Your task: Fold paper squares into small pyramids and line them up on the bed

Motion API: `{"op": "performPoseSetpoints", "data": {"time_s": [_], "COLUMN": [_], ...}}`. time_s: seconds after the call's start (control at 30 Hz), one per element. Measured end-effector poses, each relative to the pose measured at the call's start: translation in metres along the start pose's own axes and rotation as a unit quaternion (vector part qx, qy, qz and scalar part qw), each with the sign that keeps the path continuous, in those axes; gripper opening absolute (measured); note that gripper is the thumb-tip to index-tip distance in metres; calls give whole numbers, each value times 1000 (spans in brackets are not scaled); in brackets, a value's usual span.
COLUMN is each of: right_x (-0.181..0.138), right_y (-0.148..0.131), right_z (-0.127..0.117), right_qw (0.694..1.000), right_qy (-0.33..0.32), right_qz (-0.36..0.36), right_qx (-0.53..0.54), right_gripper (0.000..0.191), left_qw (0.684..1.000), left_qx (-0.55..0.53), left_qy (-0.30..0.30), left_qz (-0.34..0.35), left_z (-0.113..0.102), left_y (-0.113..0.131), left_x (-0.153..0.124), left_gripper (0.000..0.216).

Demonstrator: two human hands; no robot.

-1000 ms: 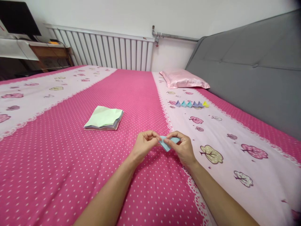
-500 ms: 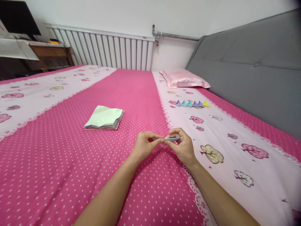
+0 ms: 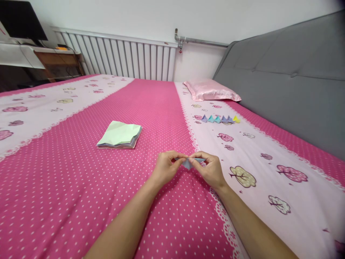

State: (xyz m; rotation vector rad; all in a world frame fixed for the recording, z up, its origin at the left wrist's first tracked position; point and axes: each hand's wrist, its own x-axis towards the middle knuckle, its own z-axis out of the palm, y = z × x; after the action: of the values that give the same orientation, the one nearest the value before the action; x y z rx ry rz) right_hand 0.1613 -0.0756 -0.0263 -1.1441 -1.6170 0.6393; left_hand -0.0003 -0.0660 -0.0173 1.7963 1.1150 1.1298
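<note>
Between my two hands is a small folded piece of light blue paper (image 3: 187, 164), held just above the bed. My left hand (image 3: 167, 166) pinches its left part between thumb and fingers. Close beside it, my right hand (image 3: 210, 168) pinches the right part, and a pointed end sticks out past the fingers. The fingers cover much of the paper's middle. Beyond my left hand lies a stack of square paper (image 3: 120, 133) with a pale green sheet on top. Ahead to the right stands a row of small folded paper shapes (image 3: 217, 119) in purple, teal and yellow.
A pink and white patterned bedspread (image 3: 159, 108) lies under everything. Toward the back right sits a pink pillow (image 3: 211, 90) by a grey padded headboard (image 3: 285, 61). A white radiator (image 3: 121, 55) lines the wall, and a monitor (image 3: 21, 21) stands on a desk at far left.
The blue paper has tipped, so a pointed lower part now shows below my fingers. My right fingers have come down slightly onto its top edge. The stack and row are unmoved.
</note>
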Motion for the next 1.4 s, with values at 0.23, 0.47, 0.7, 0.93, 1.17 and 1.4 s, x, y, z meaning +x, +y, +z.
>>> {"op": "performPoseSetpoints", "data": {"time_s": [0.23,0.47,0.7,0.93,1.17,1.4], "right_x": [0,1,3,-1,-4,-4], "right_y": [-2,-2,8,6,2,-2], "right_z": [-2,-1,1,10,11,10], "right_qw": [1000,998,981,971,966,959], "right_qy": [-4,-2,77,77,15,-77], "right_qz": [21,54,88,78,76,64], "right_qx": [-1,41,153,212,245,265], "right_gripper": [12,13,14,9,12,20], "left_qw": [996,995,974,942,933,905], "left_qx": [-73,-85,-192,-278,-308,-385], "left_qy": [-50,-51,-94,-130,-52,-28], "left_qz": [5,8,-74,-139,-179,-178], "left_z": [-2,-4,-3,9,6,4], "left_y": [-7,-10,-4,2,-1,0], "left_x": [2,2,1,-4,0,1], "left_gripper": [23,31,35,34,18,15]}}
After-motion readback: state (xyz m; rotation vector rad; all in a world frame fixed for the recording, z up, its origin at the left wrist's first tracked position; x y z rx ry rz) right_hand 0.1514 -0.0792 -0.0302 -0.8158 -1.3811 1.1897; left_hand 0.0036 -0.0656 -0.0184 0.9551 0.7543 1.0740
